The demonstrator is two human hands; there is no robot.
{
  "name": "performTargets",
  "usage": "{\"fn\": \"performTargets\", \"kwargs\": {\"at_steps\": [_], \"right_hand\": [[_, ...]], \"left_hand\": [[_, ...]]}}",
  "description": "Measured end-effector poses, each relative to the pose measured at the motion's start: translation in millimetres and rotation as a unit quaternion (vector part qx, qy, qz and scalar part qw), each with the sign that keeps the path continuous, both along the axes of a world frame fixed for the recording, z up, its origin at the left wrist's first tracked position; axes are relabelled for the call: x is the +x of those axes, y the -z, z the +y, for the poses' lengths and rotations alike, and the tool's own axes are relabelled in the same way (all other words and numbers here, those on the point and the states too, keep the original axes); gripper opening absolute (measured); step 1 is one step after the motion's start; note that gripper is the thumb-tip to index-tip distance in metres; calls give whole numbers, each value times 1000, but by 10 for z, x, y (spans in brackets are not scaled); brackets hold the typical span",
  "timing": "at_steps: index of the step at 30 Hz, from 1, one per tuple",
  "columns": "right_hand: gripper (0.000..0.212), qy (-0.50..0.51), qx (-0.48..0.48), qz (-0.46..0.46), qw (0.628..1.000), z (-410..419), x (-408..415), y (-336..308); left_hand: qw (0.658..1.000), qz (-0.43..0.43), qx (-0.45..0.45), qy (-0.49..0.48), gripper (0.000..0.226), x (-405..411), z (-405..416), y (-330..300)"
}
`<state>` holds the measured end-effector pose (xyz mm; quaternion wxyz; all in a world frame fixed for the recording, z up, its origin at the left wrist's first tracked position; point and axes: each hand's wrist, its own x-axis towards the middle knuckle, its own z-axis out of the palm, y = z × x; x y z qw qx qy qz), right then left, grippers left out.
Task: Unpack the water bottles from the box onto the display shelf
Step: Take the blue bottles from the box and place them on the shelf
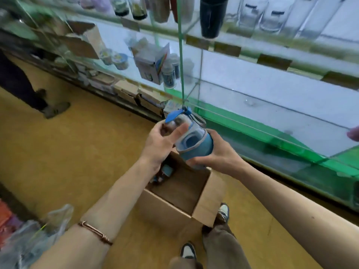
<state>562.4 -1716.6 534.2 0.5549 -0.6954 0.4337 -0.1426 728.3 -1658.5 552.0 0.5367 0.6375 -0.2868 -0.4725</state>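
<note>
Glass display shelf with green edges (pixel 272 121): standing along the wall, its lower right bay showing bare glass, awaiting stock; upper tiers carrying other bottles.

Open brown cardboard box (pixel 204 210): sitting on the floor at the person's feet, mostly emptied; at least 1 blue item (pixel 167 169) is showing in its far corner, so unpacking is judged unfinished.

Clear plastic water bottle with blue sleeve and blue lid (pixel 191 138): being held tilted above the box, not yet shelved.

Right hand (pixel 215 152): gripping the bottle's sleeved base.

Left hand (pixel 161 140): curling round the bottle's upper body, thumb pressing its side.
</note>
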Motion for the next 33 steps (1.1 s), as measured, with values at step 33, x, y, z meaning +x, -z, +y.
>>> {"fn": "performTargets", "kwargs": {"at_steps": [33], "right_hand": [[75,253,-276,41,926,195,-4888,-2868]], "left_hand": [[935,-47,-236,259,43,-4654,-698,-2748]]}}
